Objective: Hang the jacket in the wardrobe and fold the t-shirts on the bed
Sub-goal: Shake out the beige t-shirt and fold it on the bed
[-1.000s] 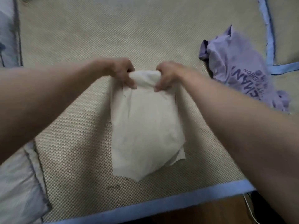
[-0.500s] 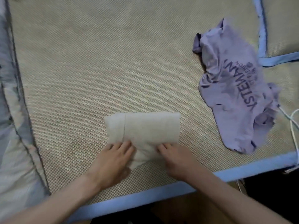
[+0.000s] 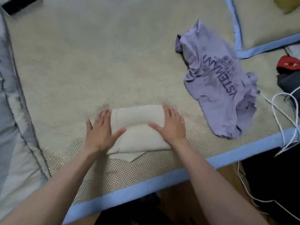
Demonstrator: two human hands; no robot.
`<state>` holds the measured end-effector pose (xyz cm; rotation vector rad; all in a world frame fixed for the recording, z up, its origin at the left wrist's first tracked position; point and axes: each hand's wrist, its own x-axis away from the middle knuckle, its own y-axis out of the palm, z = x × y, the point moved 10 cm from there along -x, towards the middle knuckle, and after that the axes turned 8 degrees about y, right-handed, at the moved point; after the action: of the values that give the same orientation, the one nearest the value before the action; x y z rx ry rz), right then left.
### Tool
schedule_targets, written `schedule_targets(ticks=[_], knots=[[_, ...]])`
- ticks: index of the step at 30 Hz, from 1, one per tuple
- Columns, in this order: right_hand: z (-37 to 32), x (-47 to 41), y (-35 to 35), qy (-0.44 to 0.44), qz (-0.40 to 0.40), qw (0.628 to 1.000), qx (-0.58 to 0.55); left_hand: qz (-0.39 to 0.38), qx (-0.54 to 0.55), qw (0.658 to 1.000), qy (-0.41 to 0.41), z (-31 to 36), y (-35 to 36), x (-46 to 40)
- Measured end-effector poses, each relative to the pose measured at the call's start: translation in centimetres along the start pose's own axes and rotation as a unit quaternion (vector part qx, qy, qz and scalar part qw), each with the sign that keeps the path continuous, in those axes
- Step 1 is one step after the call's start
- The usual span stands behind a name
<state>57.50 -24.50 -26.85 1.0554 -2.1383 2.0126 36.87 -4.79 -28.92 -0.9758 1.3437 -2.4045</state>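
Note:
A cream t-shirt [image 3: 138, 127], folded into a small rectangle, lies on the woven bed mat [image 3: 97, 62] near its front edge. My left hand [image 3: 101, 129] lies flat against the shirt's left end, thumb on the cloth. My right hand [image 3: 172, 125] presses flat on the shirt's right end with fingers spread. A crumpled lilac t-shirt [image 3: 219, 85] with dark lettering lies unfolded to the right, apart from both hands. No jacket or wardrobe shows.
The mat's blue border [image 3: 162, 177] runs along the bed's front edge. A grey quilt [image 3: 11, 119] lies at the left. White cables [image 3: 282, 114], a red item [image 3: 289, 64] and dark things sit at the right. A second mat [image 3: 267, 21] lies at the back right.
The cream shirt, held up by its top edge a second ago, was laid down and folded over. Both hands have moved from its near edge out to its two ends.

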Motion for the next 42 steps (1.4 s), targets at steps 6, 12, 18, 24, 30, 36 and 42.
schedule_targets(ticks=[6, 12, 18, 24, 30, 36, 42], knots=[[2.7, 4.3, -3.0, 0.162, -0.121, 0.852, -0.483, 0.055, 0.47, 0.878, -0.071, 4.6, -7.8, 3.2], [4.6, 13.7, -19.5, 0.104, -0.055, 0.778, -0.617, 0.043, 0.508, 0.858, 0.061, 17.1, -23.1, 9.5], [10.1, 28.0, -39.6, 0.035, 0.104, 0.657, -0.746, -0.028, 0.497, 0.816, 0.294, 39.1, -41.6, 17.5], [15.1, 42.3, -51.4, -0.005, 0.281, 0.537, -0.795, -0.162, 0.402, 0.693, 0.576, 59.7, -50.9, 33.3], [17.8, 58.3, -53.1, -0.009, 0.426, 0.426, -0.798, -0.24, 0.35, 0.596, 0.682, 68.6, -52.0, 47.9], [18.1, 76.3, -48.6, 0.083, 0.556, 0.37, -0.739, -0.306, 0.313, 0.489, 0.754, 72.8, -47.5, 61.1], [16.2, 92.7, -40.9, 0.136, 0.622, 0.319, -0.703, -0.369, 0.212, 0.384, 0.819, 79.0, -38.8, 74.1]])
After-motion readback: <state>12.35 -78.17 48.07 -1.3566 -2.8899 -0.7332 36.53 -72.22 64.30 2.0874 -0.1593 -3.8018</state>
